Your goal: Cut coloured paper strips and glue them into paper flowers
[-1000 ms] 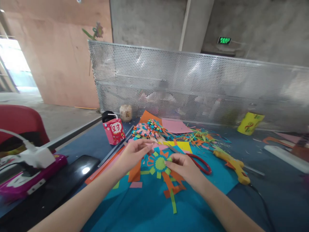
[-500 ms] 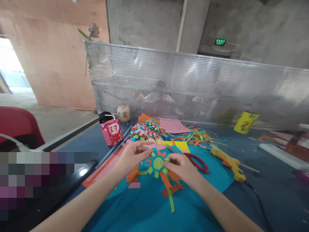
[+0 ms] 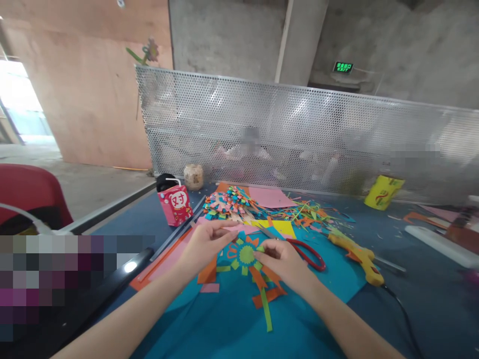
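Observation:
A paper flower [image 3: 246, 255] with a round green centre and small green tabs lies on a large blue sheet [image 3: 224, 326]. Orange paper shapes and blue paper surround its centre. On its right edge, my right hand [image 3: 282, 257] pinches a small green paper piece [image 3: 261, 248] between thumb and forefinger. My left hand [image 3: 209, 242] hovers at the flower's upper left, thumb and forefinger apart, with nothing visible between them. Red-handled scissors [image 3: 309, 253] lie just beyond my right hand. Orange strips [image 3: 268, 297] and a long green strip [image 3: 267, 310] rest below the flower.
A yellow glue gun [image 3: 359, 257] with a cord lies at right. Fringed paper flowers [image 3: 229, 202] and a heap of paper scraps [image 3: 309, 212] sit behind. A pink drink carton [image 3: 175, 205], a jar [image 3: 193, 177] and a yellow container [image 3: 383, 192] stand before the perforated metal screen [image 3: 239, 109].
The view has shifted slightly. A green tab that showed beside my left thumb no longer shows there, and an orange shape at the flower's top is now plainer. My right hand keeps its pinch.

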`<state>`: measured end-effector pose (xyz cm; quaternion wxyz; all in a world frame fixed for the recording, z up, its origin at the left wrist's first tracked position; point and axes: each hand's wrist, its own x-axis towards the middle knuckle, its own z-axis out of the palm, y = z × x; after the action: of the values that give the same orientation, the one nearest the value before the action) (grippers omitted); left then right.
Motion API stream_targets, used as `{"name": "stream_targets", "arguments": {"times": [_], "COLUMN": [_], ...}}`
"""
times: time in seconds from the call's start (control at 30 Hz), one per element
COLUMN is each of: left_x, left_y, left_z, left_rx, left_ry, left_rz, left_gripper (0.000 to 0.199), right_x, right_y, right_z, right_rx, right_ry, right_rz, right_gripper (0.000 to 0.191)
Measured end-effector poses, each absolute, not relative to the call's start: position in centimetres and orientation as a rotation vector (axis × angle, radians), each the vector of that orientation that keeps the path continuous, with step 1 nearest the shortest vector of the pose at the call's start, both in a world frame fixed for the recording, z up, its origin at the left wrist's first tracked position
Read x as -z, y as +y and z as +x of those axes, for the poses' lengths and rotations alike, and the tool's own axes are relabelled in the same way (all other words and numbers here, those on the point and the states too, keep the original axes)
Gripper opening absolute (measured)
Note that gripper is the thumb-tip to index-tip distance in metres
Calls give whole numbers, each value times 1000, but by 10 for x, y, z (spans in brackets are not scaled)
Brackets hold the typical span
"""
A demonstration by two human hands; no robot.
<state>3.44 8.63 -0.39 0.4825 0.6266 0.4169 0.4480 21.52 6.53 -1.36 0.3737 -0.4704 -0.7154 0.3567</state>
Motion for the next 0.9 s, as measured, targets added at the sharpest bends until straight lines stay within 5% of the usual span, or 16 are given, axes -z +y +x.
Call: {"name": "stream_targets", "arguments": {"times": [0.4,0.73,0.9], "left_x": [-19,8,13], "left_y": [99,99,102], "left_z": [6,9,0], "left_rx": [-1336,-469,-310], "left_ry": [1215,1478,1463], "left_rz": [1508,2465,2604], "left_gripper": [39,51,50], "right_x": [21,21,22], "right_y": [78,80,80], "right_z": [226,232,233], "right_rx": [-670,-535,-467], "right_ry": [-1717,-1699,-1752], "right_rz": [-1255,-1266,-1261], "right_gripper": [21,18,16]}}
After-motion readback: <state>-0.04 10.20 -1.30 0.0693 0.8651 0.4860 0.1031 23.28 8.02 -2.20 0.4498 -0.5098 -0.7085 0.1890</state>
